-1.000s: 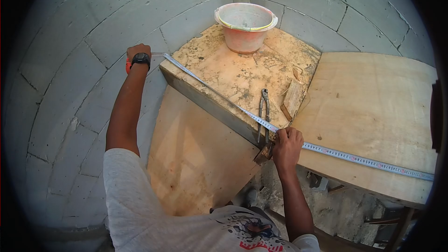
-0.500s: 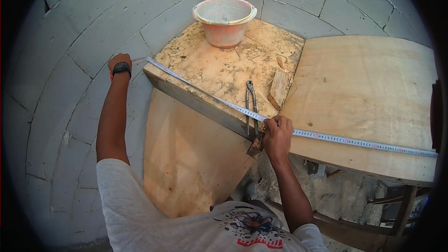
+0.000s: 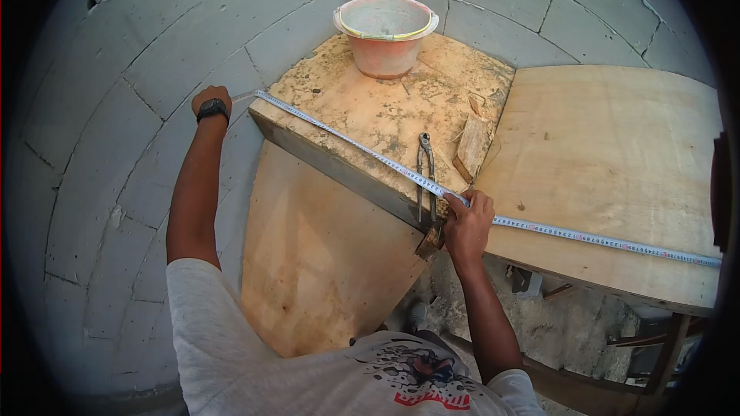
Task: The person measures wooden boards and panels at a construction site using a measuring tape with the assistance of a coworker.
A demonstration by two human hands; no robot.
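Observation:
A white tape measure blade with black and red marks runs across the front of the stained wooden platform and on over the plywood sheet to the right. My left hand, with a black watch at the wrist, is closed on the tape's left end beside the block wall. At the platform's front right corner, my right hand pinches the blade between thumb and fingers. Just left of that hand, metal pincers lie with their handles under the tape.
A pinkish bucket with a yellow-edged handle stands on the platform near the corner of the block walls. A wood scrap lies by the plywood sheet. A lower plywood panel slopes below the platform.
The camera view has shifted slightly, so everything appears a little farther right. The tape's left stretch looks flatter and less twisted. Both hands keep their hold.

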